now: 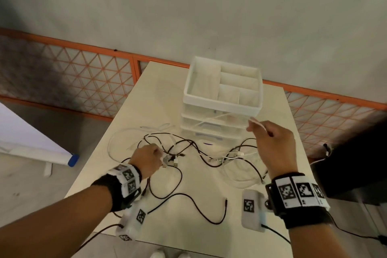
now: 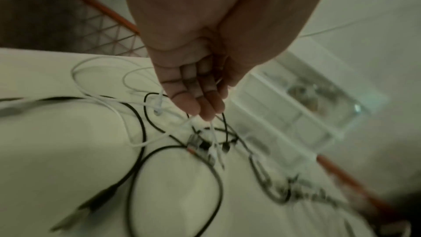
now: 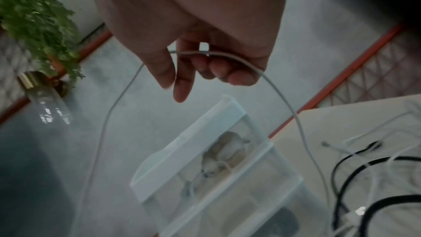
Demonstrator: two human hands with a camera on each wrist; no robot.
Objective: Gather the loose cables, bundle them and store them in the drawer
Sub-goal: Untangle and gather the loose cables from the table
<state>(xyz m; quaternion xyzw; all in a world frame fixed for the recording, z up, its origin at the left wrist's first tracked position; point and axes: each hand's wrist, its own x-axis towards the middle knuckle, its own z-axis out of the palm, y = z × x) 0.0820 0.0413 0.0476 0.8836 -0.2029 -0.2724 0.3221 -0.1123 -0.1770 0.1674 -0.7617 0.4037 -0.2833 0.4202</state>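
- Your right hand [image 1: 272, 144] is raised above the table's [image 1: 209, 226] right side, in front of the drawer unit [image 1: 222, 98], back of the hand up, wrist bent slightly toward the unit.
- Its thumb and curled fingers [image 3: 230, 71] pinch a thin white cable [image 3: 293, 113]; in the right wrist view the index finger points down, and the cable arches over the grip and falls away on both sides.
- Your left hand [image 1: 146, 159] is low over the table's middle, forearm reaching in from the near left corner, palm down.
- Its fingertips [image 2: 209, 109] are bunched together and pinch several cable ends, white and black, which hang below them toward the tabletop.
- The loose cables [image 1: 188, 153] lie tangled across the middle of the table, between your two hands and just in front of the drawer unit; one black cable [image 1: 199, 209] trails toward the near edge.
- The drawer unit stands at the far edge, right of centre, with an open divided tray on top and clear drawers beneath; whether any drawer is pulled out cannot be told.
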